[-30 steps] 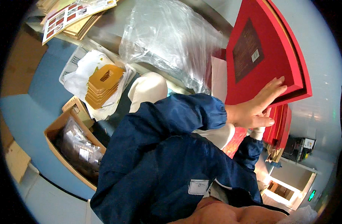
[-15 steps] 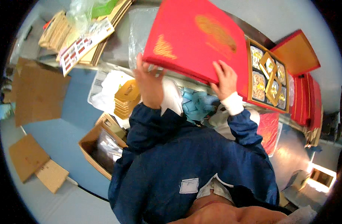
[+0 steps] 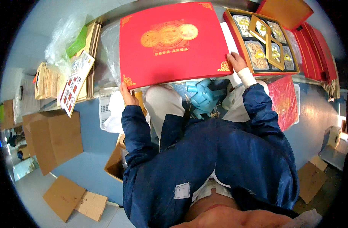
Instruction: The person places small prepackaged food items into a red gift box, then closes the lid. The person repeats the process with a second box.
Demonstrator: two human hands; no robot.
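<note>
A large red gift box (image 3: 174,64) with gold decoration on its top sits flat and squared in front of me. My left hand (image 3: 129,95) grips its near left corner, fingers along the edge. At the near right corner, my right hand (image 3: 237,61) has its fingers curled against the side. Right of it stands an open red box (image 3: 234,32) with several clear packs (image 3: 256,55) of pale dried pieces in dark compartments. Two gold frames (image 3: 275,62) lie across those packs. Whatever is inside the red gift box is hidden.
A raised orange-lined lid (image 3: 286,14) and stacked red boxes (image 3: 316,51) are at the right. Left are cardboard sheets (image 3: 91,60), a printed card (image 3: 76,85) and clear plastic (image 3: 62,45). Blue ribbon (image 3: 204,97) lies below the table edge; a carton (image 3: 115,161) stands on the floor.
The red gift box has gone from tilted to flat and squared, shifting left away from the open box. My right hand has moved from its near edge to its right corner; my left hand has lowered.
</note>
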